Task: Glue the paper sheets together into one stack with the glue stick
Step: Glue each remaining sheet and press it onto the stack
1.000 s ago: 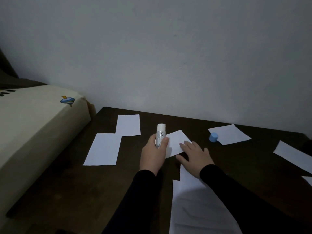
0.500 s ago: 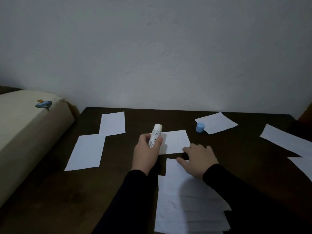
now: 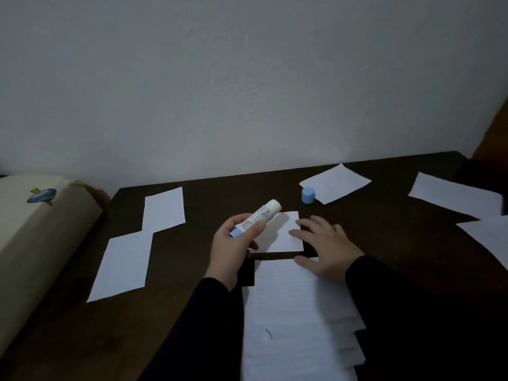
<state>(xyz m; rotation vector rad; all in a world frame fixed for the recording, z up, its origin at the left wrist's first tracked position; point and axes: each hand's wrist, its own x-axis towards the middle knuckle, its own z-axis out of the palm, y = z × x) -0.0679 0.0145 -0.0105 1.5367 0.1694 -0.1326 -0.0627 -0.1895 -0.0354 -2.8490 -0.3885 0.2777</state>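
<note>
My left hand grips a white uncapped glue stick, tilted with its tip up and to the right. Just right of it a small white sheet lies on the dark table. My right hand lies flat, its fingertips pressing that sheet's right edge and its thumb touching the top of a stack of sheets near me. The blue cap stands beyond the hands. Loose sheets lie at the left and at the back right.
More white sheets lie at the far right. A cream cushion with a small blue print borders the table's left side. A pale wall runs directly behind the table.
The small sheet has turned from tilted to square with the stack under my right fingertips. The glue stick has tipped from upright toward the right. The view has swung right.
</note>
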